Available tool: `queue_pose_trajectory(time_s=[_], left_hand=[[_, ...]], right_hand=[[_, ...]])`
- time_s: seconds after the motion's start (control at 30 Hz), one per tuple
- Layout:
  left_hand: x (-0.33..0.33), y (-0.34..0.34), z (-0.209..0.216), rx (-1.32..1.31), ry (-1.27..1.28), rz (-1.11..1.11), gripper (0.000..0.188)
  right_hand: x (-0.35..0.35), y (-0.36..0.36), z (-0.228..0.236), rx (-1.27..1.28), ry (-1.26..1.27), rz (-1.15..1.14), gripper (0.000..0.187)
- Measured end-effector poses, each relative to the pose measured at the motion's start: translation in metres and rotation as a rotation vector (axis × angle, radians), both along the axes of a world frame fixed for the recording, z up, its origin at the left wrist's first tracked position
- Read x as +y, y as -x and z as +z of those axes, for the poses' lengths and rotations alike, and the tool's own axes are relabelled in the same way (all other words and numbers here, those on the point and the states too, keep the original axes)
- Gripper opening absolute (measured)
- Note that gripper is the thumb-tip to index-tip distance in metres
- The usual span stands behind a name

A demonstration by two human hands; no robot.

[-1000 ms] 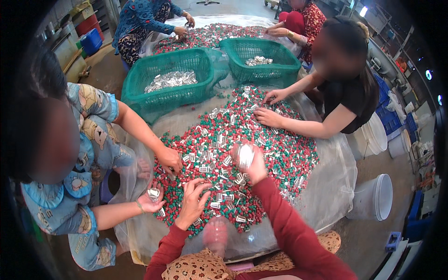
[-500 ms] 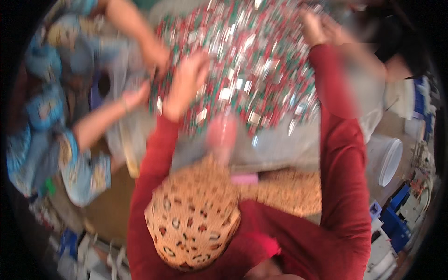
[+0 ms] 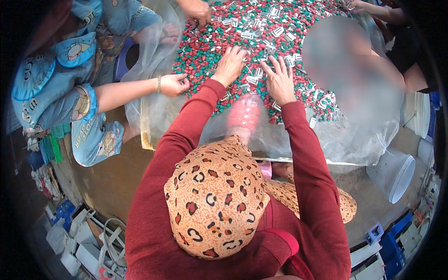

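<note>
A wide heap of small red and green pieces [image 3: 196,53] is spread in front of me, with clear and white flat plastic clips [image 3: 247,35] scattered through it. My left hand [image 3: 230,66] lies on the heap, fingers forward and a little apart, touching pieces beside some clips. Close by on its right, my right hand [image 3: 280,80] rests palm down with its fingers spread among more clips [image 3: 252,80]. Nothing shows as held in either hand, though what lies under the palms is hidden. Both arms wear dark red sleeves.
Clear plastic sheeting [image 3: 298,144] lies under the heap. At the left, a person in blue patterned clothes has one hand [image 3: 176,85] at its edge; another hand [image 3: 195,11] works above. A blurred patch covers someone at right. White buckets [image 3: 391,175] stand lower right.
My right hand has come from the far right of the heap to the near middle. My left hand has shifted right, so the two are closer. The earlier picture is smeared by motion.
</note>
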State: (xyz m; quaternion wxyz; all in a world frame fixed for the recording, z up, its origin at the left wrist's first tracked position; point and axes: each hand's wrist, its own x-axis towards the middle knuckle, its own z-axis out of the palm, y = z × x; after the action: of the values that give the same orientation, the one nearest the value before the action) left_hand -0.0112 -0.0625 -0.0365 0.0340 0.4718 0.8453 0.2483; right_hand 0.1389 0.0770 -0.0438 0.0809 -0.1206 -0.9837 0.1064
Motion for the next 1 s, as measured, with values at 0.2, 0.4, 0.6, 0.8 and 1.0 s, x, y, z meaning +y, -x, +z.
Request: queue_pose_trajectory(time_s=[0.2, 0.4, 0.6, 0.8, 1.0], left_hand=[[-0.016, -0.008, -0.003, -0.267, -0.19, 0.058, 0.026], [-0.015, 0.01, 0.034, -0.235, -0.285, 0.111, 0.024], [-0.008, 0.04, 0.008, -0.007, -0.21, 0.048, 0.027], [0.005, -0.019, 0.013, 0.041, -0.118, -0.344, 0.023], [0.022, -0.09, -0.011, 0.079, 0.018, -0.545, 0.026]], right_hand=[[0.018, -0.059, -0.014, -0.017, -0.024, -0.119, 0.041], [0.022, -0.076, -0.005, -0.13, -0.049, -0.207, 0.049], [0.0, -0.1, 0.046, 0.212, 0.538, -0.43, 0.05], [-0.05, -0.129, 0.022, 0.036, 0.45, -0.315, 0.053], [-0.04, -0.103, -0.018, 0.093, 0.541, -0.455, 0.042]])
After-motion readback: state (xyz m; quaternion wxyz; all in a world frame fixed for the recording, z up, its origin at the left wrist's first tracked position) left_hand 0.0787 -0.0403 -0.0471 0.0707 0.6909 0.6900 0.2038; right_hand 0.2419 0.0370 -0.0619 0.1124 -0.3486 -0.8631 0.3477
